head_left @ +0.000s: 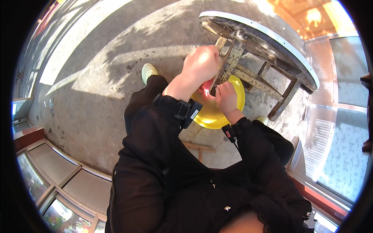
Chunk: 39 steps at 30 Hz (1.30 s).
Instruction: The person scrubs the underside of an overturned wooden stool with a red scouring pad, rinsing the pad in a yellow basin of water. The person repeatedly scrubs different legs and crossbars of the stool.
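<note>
A round table point(262, 35) with a pale rim lies tipped, its underside and worn wooden legs towards me. My left hand point(201, 62) is curled against the upper part of the nearest leg point(234, 56); its fingertips and anything in them are hidden. Lower down, my right hand point(227, 97) has its fingers closed around the end of that leg. Beneath both hands is a yellow basin point(214, 123) on the floor. Something red and pink point(206, 87), perhaps cloth, shows in it between my hands.
Wooden crossbars point(259, 81) join the table's legs. A small wooden piece point(201, 147) lies between my knees on the concrete floor point(87, 116). Framed glass panels point(345, 145) stand at the right, with more point(32, 169) at lower left. My shoe point(149, 71) is left of the basin.
</note>
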### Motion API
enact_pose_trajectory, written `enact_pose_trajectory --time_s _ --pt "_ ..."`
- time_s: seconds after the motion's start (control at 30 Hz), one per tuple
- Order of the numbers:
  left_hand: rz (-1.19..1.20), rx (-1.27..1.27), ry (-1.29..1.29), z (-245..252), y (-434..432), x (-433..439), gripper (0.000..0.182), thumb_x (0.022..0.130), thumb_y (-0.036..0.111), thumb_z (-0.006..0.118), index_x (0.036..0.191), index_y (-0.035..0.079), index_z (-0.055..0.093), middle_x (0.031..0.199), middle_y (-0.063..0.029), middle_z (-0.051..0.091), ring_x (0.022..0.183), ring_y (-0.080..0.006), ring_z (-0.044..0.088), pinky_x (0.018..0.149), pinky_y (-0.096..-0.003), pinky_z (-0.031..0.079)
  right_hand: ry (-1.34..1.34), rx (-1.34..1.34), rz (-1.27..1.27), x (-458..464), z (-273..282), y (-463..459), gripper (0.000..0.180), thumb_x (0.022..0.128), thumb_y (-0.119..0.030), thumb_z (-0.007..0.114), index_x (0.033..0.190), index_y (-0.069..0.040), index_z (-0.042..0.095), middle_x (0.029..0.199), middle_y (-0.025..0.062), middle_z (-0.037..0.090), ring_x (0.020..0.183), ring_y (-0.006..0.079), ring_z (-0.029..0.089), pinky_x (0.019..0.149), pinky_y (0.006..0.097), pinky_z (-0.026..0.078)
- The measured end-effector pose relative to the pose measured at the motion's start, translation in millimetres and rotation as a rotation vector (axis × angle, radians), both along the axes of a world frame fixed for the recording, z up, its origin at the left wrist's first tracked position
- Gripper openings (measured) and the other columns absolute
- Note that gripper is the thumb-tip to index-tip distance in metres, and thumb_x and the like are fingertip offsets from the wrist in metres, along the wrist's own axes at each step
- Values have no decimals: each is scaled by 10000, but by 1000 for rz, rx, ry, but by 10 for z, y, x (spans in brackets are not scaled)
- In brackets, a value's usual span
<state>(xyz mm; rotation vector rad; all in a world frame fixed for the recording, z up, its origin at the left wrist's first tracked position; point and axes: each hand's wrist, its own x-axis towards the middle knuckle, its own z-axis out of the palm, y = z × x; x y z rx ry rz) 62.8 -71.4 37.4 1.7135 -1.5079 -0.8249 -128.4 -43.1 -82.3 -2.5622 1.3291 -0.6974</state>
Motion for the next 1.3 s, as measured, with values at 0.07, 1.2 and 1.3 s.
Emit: enact_pose_trajectory --time_s 0.07,1.2,1.3 --pt "8 -1 -12 -9 7 26 134 798 119 542 871 51 631 823 -176 641 797 -352 617 710 -403 488 41 -65 106 16 -26 -11 91 721 -27 588 717 -60 503 741 95 475 714 288 512 593 381 442" --pt "-83 0 -146 -91 -129 -175 149 818 34 602 965 10 616 840 -132 630 781 -254 619 683 -325 492 75 861 -375 -1230 -2487 263 216 679 -70 677 892 -48 649 816 175 588 808 358 587 729 426 482" --pt "-66 -41 -161 -98 -116 -154 150 807 39 604 953 13 622 838 -141 633 764 -263 623 682 -328 496 -25 746 -328 -1222 -1965 151 176 683 -67 672 857 -50 652 810 146 590 749 314 600 691 399 493"
